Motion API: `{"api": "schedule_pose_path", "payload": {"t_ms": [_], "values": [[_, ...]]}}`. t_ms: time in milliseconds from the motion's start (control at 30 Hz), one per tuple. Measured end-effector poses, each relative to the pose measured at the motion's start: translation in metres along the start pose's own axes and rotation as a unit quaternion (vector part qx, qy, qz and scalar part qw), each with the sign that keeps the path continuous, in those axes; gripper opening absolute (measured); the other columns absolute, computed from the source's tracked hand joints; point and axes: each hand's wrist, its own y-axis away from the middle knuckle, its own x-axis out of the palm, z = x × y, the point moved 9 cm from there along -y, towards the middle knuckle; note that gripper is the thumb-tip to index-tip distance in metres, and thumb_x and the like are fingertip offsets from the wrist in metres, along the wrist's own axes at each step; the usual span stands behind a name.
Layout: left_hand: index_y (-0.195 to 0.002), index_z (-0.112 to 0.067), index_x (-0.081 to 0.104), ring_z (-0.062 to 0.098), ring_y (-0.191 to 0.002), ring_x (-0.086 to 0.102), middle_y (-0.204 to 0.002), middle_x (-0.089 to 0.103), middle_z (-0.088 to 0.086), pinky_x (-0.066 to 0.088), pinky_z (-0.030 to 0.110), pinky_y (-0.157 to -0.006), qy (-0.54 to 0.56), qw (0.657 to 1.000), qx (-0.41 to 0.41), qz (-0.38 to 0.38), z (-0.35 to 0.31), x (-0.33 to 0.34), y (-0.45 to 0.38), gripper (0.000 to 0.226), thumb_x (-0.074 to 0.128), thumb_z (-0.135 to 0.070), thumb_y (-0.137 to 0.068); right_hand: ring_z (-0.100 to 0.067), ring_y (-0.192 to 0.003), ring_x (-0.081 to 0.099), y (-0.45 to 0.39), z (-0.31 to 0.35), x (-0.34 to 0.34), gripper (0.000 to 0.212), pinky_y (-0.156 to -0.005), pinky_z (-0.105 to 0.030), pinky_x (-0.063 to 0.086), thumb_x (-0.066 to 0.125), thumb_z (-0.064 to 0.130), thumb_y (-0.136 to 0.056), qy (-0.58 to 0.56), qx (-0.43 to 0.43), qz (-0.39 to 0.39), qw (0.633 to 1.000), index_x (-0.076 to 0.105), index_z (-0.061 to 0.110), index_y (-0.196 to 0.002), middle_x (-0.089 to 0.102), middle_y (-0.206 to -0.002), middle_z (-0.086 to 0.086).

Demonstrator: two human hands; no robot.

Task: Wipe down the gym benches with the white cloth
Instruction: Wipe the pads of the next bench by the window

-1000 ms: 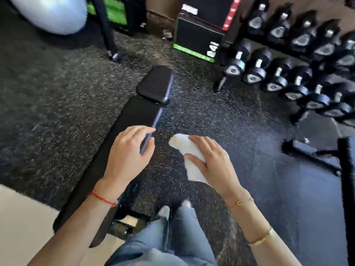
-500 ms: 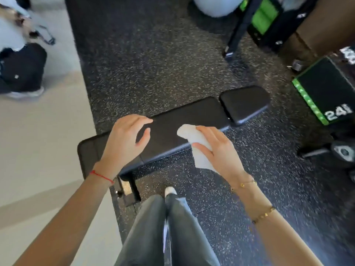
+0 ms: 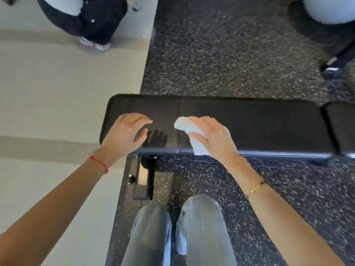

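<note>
hands poised over the bench, cloth ready, wiping stroke not yet begun.

the right hand [image 3: 213, 137] holds the white cloth [image 3: 192, 137] bunched between thumb and curled fingers, its free end poking out past the fingertips toward the left hand [image 3: 126, 133]. that hand hovers with fingers loosely spread and gently bent, gripping nothing; its shadow falls on the pad just beside the thumb. the black bench [image 3: 249, 123] lies crosswise under both sets of fingertips, its near edge below the right palm. whether the cloth touches the pad is unclear. by my reading this is the set-up; next, press the cloth flat under the fingers and sweep along the pad.
</note>
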Motion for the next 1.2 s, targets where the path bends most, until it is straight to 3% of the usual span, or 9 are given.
{"api": "schedule_pose_path", "payload": {"t_ms": [200,300,433,567,800,1000,1200], "values": [[-0.128,-0.014,0.060,0.028,-0.120,0.056,-0.128,0.062,0.008,0.042,0.048,-0.106,-0.029,0.999,-0.009,-0.030,0.071,0.078,0.045,0.036,0.057,-0.021,-0.092,-0.032,-0.108,0.058,-0.034,0.017,0.097,0.043,-0.093,-0.045,0.044,0.057,0.033,-0.099,0.036,-0.079,-0.057,0.995,0.055,0.016,-0.139,0.063,-0.121,-0.009],[-0.135,-0.018,0.055,0.025,-0.132,0.049,-0.138,0.057,0.004,0.037,0.052,-0.110,-0.029,0.999,-0.007,-0.045,0.096,0.098,0.057,0.040,0.049,-0.027,-0.097,-0.028,-0.116,0.057,-0.029,0.028,0.129,0.042,-0.100,-0.041,0.035,0.052,0.040,-0.100,0.067,-0.133,-0.080,0.986,0.057,0.020,-0.137,0.063,-0.127,-0.004],[-0.136,-0.017,0.056,0.026,-0.136,0.045,-0.144,0.053,0.003,0.034,0.050,-0.112,-0.023,0.996,0.026,-0.088,0.113,0.103,0.063,0.041,0.043,-0.026,-0.099,-0.023,-0.146,0.034,-0.004,0.025,0.158,0.055,-0.118,-0.044,0.024,0.037,0.051,-0.101,0.091,-0.178,-0.087,0.976,0.046,0.023,-0.148,0.042,-0.155,-0.001],[-0.136,-0.016,0.057,0.029,-0.135,0.046,-0.143,0.053,0.005,0.034,0.050,-0.111,-0.018,0.992,0.042,-0.118,0.125,0.102,0.064,0.039,0.043,-0.022,-0.100,-0.023,-0.152,0.020,0.005,0.032,0.178,0.057,-0.122,-0.048,0.016,0.027,0.054,-0.105,0.195,-0.209,-0.109,0.952,0.028,0.027,-0.156,0.026,-0.163,0.001],[-0.136,-0.014,0.056,0.027,-0.132,0.048,-0.143,0.053,0.005,0.036,0.050,-0.109,0.010,0.989,0.051,-0.140,0.130,0.106,0.062,0.039,0.038,-0.011,-0.101,-0.027,-0.146,0.033,-0.027,0.091,0.212,0.057,-0.118,-0.050,0.028,0.024,0.054,-0.107,0.328,-0.191,-0.194,0.905,0.021,0.028,-0.158,0.029,-0.162,-0.001],[-0.134,-0.013,0.057,0.026,-0.130,0.050,-0.140,0.055,0.005,0.038,0.048,-0.109,0.018,0.989,0.049,-0.138,0.133,0.103,0.059,0.043,0.038,-0.003,-0.097,-0.032,-0.135,0.050,0.004,0.041,0.190,0.054,-0.112,-0.050,0.037,0.041,0.050,-0.105,0.335,-0.166,-0.277,0.885,0.040,0.023,-0.151,0.046,-0.152,-0.006],[-0.125,-0.014,0.065,0.024,-0.125,0.053,-0.132,0.061,0.003,0.040,0.044,-0.107,0.047,0.982,0.001,-0.181,0.135,0.097,0.054,0.038,0.040,-0.008,-0.097,-0.028,-0.132,0.052,-0.031,0.101,0.217,0.057,-0.109,-0.048,0.042,0.040,0.056,-0.102,0.397,-0.184,-0.275,0.856,0.040,0.027,-0.151,0.047,-0.152,-0.002]]}}
